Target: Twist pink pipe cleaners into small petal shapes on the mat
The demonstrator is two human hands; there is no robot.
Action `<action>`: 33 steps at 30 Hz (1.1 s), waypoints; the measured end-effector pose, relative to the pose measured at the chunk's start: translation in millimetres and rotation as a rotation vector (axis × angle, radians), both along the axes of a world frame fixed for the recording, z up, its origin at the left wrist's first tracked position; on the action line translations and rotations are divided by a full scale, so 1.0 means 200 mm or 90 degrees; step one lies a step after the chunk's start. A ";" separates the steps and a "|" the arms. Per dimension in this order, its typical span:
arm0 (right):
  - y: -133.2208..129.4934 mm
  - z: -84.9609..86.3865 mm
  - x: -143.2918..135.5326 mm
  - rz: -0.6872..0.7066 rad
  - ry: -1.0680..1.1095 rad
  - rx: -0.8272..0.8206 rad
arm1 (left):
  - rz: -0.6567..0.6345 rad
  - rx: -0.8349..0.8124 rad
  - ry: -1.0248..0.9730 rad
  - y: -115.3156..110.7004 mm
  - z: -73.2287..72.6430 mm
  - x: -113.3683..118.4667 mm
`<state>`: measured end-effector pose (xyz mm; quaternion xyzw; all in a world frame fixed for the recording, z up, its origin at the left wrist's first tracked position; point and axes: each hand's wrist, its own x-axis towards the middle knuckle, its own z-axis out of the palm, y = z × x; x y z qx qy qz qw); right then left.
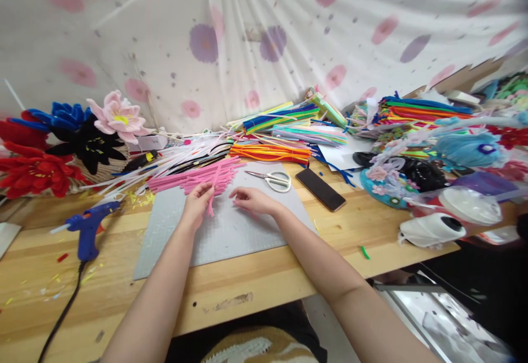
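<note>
Between the fingers of my left hand (pixel 198 204) is a pink pipe cleaner (pixel 210 207), its lower end hanging below the fingertips. My right hand (pixel 252 200) hovers over the grey cutting mat (pixel 256 237), fingers curled loosely with a gap between thumb and fingertips; nothing shows in it. Just beyond both hands lies a pile of pink pipe cleaners (pixel 175 182), spread over the mat's far left edge. Scissors with white handles (pixel 277 181) rest on the mat past my right hand, blades pointing left.
A blue glue gun (pixel 89 231) with a black cord lies at left, below fuzzy flowers (pixel 39 168). A phone (pixel 320 188) sits right of the mat. Bundles of coloured pipe cleaners (pixel 270 153) line the back. At right are a white spool (pixel 433 230) and a blue flower piece (pixel 470 150).
</note>
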<state>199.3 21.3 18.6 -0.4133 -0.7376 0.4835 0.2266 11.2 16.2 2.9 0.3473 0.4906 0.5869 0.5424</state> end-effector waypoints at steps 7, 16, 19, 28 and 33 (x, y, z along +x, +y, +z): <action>0.11 -0.05 -0.06 -0.230 0.432 -0.200 | -0.070 0.048 0.047 -0.02 -0.02 0.04; 0.14 -0.17 -0.12 -0.431 0.567 -0.211 | -0.006 0.090 0.072 0.03 -0.04 0.05; 0.14 -0.17 -0.11 -0.448 0.529 -0.191 | -0.071 0.052 0.070 0.01 -0.03 0.07; 0.13 -0.17 -0.04 -0.595 0.403 -0.068 | -0.126 -0.026 0.063 -0.07 -0.04 0.10; 0.13 -0.18 -0.04 -0.546 0.408 -0.005 | -0.124 -0.020 0.046 -0.06 -0.04 0.10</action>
